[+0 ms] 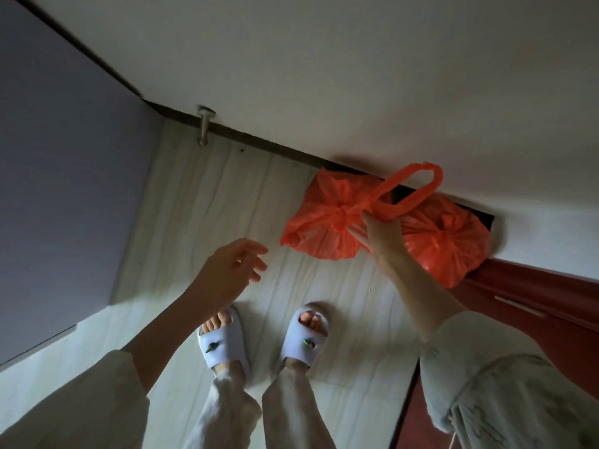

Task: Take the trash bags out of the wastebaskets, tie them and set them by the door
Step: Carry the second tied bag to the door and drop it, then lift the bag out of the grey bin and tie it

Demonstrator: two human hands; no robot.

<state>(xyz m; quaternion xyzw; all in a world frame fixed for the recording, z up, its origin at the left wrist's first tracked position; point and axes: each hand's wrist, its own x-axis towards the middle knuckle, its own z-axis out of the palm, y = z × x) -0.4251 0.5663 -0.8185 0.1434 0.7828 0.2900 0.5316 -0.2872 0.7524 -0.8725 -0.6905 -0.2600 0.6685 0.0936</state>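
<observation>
Two tied orange trash bags lie on the pale floor against the white wall. The left bag (319, 222) has a knot at its middle and long handle loops (418, 186) standing up. The right bag (450, 244) lies behind my forearm, beside the red door (534, 306). My right hand (377, 233) pinches the left bag's handles just beside the knot. My left hand (231, 268) hovers to the left of the bags, fingers spread, holding nothing.
A metal door stopper (204, 126) stands on the floor near the dark baseboard. A purple-grey panel (64, 176) fills the left side. My feet in pale slippers (223, 338) stand on the floor below the bags.
</observation>
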